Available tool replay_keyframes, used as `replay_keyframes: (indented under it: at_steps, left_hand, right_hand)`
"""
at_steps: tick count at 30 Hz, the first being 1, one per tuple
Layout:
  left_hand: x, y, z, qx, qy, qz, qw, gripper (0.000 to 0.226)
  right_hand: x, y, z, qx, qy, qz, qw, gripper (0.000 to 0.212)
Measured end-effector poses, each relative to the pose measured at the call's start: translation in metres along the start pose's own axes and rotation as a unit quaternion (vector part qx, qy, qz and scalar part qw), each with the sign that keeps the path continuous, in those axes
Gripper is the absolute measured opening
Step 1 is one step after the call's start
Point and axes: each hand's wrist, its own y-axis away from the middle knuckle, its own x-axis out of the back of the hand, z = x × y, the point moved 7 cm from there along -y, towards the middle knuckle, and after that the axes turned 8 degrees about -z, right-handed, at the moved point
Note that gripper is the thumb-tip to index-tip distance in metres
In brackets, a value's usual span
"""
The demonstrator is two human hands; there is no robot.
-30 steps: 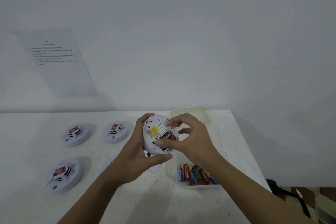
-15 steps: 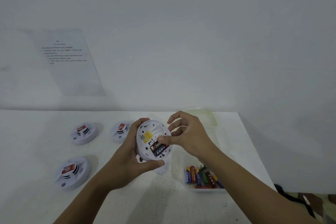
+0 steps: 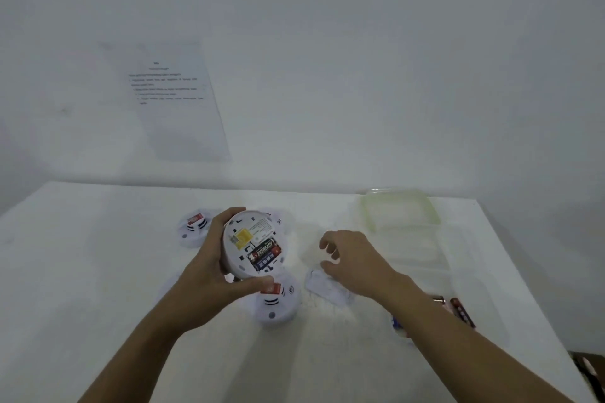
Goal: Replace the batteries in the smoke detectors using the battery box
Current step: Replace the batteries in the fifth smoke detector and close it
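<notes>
White table (image 3: 98,271) against pale wall (image 3: 360,59); printed sheet (image 3: 176,101) stuck to wall, text too small to read.

L. arm: enters from bottom-left, forearm bare, wrist bent inward. Left hand (image 3: 209,271) is up off the table.
L. grip: fingers curled over the upper-left rim, thumb clamped along the lower edge of the held detector (image 3: 253,245). Firm wrap round the rim.
Held detector: round, white, back side to camera, top leaning away. Yellow label (image 3: 244,235) up and left of centre. Battery bay uncovered. Fitted cells (image 3: 263,253) lie side by side in it, long axis diagonal, lower-left to upper-right. Top cell black/red, "EVEREADY" legible.

R. arm: enters from bottom-right, stretched toward table centre. Right hand (image 3: 353,258) is just right of the grip, palm down, fingers loosely curled, thumb apart, holding nothing. Thumb tip is at the upper edge of the cover plate (image 3: 322,288), a flat white piece on the table; contact can't be told.

Other items, rel. to grip:
- near detector (image 3: 278,304): directly below, face up, red tag, partly hidden by L. thumb.
- far-left detector (image 3: 193,229): just left of the fingers, face up.
- rear detector (image 3: 278,219): behind, mostly hidden.
- battery box (image 3: 451,258): clear, well right, past the R. wrist. Loose cells (image 3: 462,311) in its near end, part hidden by forearm.
- lid (image 3: 399,206): yellowish, at the box's far end.
</notes>
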Motion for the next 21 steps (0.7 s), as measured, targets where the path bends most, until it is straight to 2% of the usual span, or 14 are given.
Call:
replay_keyframes:
  at_steps: [4, 8, 11, 16, 21]
  left_hand:
    - [0.012, 0.003, -0.007, 0.002, -0.002, -0.013, 1.0, 0.097]
    - [0.017, 0.0, -0.01, -0.005, 0.002, -0.022, 1.0, 0.098]
    - [0.017, -0.003, -0.011, -0.01, -0.003, -0.032, 0.999, 0.098]
    - [0.012, -0.008, -0.011, -0.008, 0.0, -0.035, 0.999, 0.1]
    - [0.004, -0.014, -0.01, -0.006, 0.013, -0.04, 0.999, 0.101]
  right_hand:
    - [-0.033, -0.009, 0.001, -0.047, 0.12, -0.084, 0.988, 0.039]
    - [-0.05, -0.008, 0.008, -0.088, 0.17, -0.151, 0.97, 0.058]
    - [-0.051, -0.008, 0.012, -0.09, 0.156, -0.137, 0.974, 0.065]
    - [-0.048, -0.005, 0.014, -0.089, 0.127, -0.135, 0.979, 0.045]
    - [-0.033, 0.002, 0.013, -0.089, 0.088, -0.083, 0.989, 0.047]
